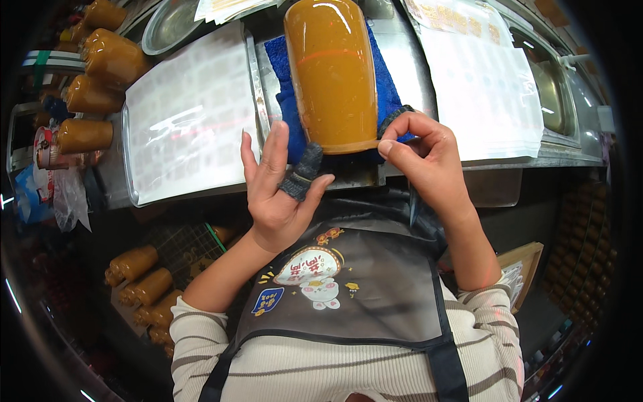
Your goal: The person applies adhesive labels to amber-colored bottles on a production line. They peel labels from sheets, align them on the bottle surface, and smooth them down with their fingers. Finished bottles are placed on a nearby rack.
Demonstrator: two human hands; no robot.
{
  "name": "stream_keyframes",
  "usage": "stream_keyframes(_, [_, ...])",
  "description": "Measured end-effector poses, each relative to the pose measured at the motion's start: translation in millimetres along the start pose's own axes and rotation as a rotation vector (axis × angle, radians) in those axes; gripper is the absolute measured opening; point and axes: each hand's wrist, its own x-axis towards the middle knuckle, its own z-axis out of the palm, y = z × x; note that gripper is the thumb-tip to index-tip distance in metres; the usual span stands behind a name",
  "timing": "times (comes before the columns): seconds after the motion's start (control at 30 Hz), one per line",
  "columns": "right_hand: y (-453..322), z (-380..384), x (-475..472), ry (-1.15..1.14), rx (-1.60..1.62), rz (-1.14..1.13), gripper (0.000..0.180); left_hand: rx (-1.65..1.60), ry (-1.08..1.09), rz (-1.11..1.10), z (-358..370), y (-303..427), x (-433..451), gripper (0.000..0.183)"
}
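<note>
A large glossy ochre-brown ceramic vessel [331, 80] lies on its side on a blue towel [384, 65], its flat end and thin rim towards me. My left hand [279, 196] is raised beside the near left corner of the vessel, palm turned to it, fingers spread and holding nothing. A dark grey knit finger sleeve with a band around it [300, 176] covers its index finger. The thumb and a finger of my right hand [422, 151] pinch the right end of the vessel's rim; whether a small loose piece is between them I cannot tell. Another dark finger sleeve [397, 118] shows behind that hand.
Sheets of decals lie left [196, 120] and right [477, 100] on the metal bench. A metal bowl [171, 25] stands at the back left, a basin [552, 95] far right. Several similar brown vessels [95, 95] stand left; more [150, 286] sit lower down.
</note>
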Motion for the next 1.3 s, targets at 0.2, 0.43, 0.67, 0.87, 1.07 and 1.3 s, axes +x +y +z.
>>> stream_keyframes(0.2, [-1,-3,1,0.003,0.003,0.049,0.009,0.098,-0.011,0.113,-1,7,19,0.038])
stream_keyframes(0.43, [-4,-5,2,-0.019,0.013,0.068,0.005,0.243,-0.136,0.269,-4,27,59,0.025])
stream_keyframes(0.67, [4,2,-2,0.061,0.009,0.007,0.013,-0.076,0.041,-0.029,12,10,47,0.060])
stream_keyframes(0.87, [1,27,-15,0.202,-0.264,-0.231,0.034,-0.126,0.012,-0.132,3,0,-2,0.052])
stream_keyframes(1.07, [3,51,-6,0.301,-0.443,-0.260,0.058,-0.061,0.019,-0.134,10,6,-6,0.041])
stream_keyframes(1.3, [7,48,-4,0.302,-0.420,-0.307,0.055,-0.020,0.014,-0.037,7,7,4,0.039])
